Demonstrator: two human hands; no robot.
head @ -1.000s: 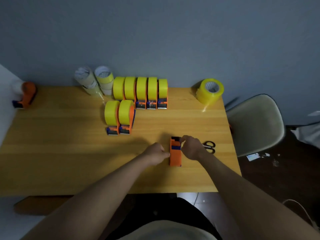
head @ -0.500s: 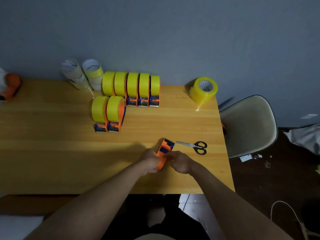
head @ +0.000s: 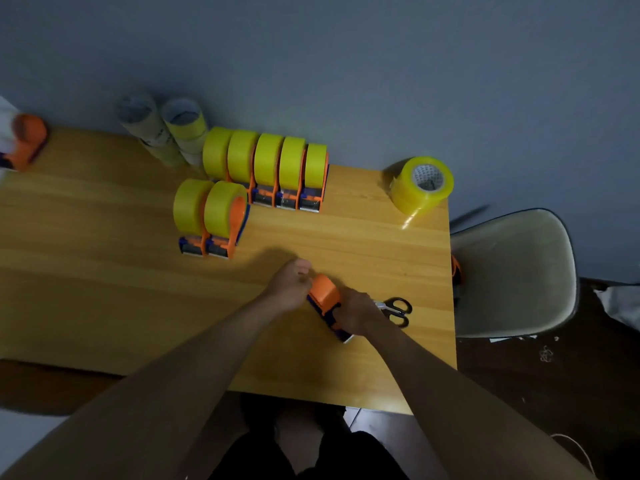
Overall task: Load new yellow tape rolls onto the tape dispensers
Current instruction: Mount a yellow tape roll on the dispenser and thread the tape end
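Orange plastic marks the empty tape dispenser (head: 325, 299), which lies tilted near the desk's (head: 104, 271) front right corner, between both hands. The right hand (head: 353, 315) curls its fingers round the dispenser's lower, blue-trimmed end and grips it. The left hand (head: 291, 287) touches the dispenser's rounded upper end with fingers curled in; whether it truly grips is not plain. Black-handled scissors (head: 398, 310) lie just beside the right hand, partly hidden behind it.

A loose yellow tape roll (head: 420, 188) sits at the desk's back right corner, well apart from the dispenser, a short tail of tape trailing from it. Five loaded dispensers (head: 277, 168) stand in a row along the back edge, and two more loaded dispensers (head: 207, 216) (also yellow rolls on orange frames) stand just in front of that row's left end. Two stacks of pale rolls (head: 166, 133) lean by the wall behind them. Another orange dispenser (head: 26, 143) sits at the back left corner. A cream chair (head: 512, 271) stands beside the desk's right edge.
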